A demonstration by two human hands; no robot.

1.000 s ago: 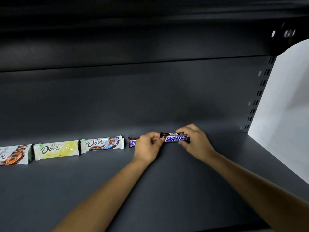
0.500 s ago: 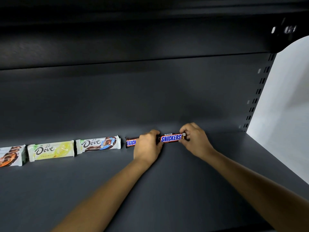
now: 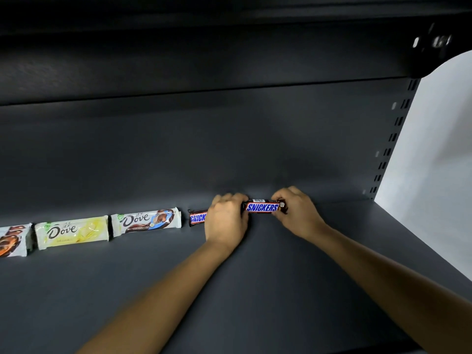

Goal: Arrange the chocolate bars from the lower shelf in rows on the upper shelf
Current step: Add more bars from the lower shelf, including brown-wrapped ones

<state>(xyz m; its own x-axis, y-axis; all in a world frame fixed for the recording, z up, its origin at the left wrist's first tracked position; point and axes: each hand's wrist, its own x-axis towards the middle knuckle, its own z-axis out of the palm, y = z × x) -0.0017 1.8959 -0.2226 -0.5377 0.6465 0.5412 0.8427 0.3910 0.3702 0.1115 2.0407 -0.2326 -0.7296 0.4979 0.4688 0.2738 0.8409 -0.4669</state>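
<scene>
**Two hands at the right end of a row of chocolate bars**

Largest before us is the dark grey metal shelf (image 3: 255,297), a flat deck with a back panel of the same grey. On its right stands a plain white side wall (image 3: 434,162), and along that wall's edge runs a dark slotted upright (image 3: 390,139).

Two bare forearms reach in from below. The left hand (image 3: 226,221) and the right hand (image 3: 297,213) lie close together near the back of the deck.

A single row of bars lies flat, end to end, near the back panel. From the left edge we see:
- an orange and brown wrapper (image 3: 12,240), cut off by the frame
- a pale yellow Dove bar (image 3: 72,231)
- a white Dove bar with a blue patch (image 3: 146,220)
- a brown Snickers bar (image 3: 197,217), with its right part hidden under the left hand
- a second brown Snickers bar (image 3: 261,207), logo up, lying between the two hands at the right end of the row

The right hand pinches the right end of the second Snickers bar between thumb and curled fingers. The left hand's fingers curl down at that bar's left end. We cannot tell whether they clamp it, because the knuckles hide the fingertips.
</scene>
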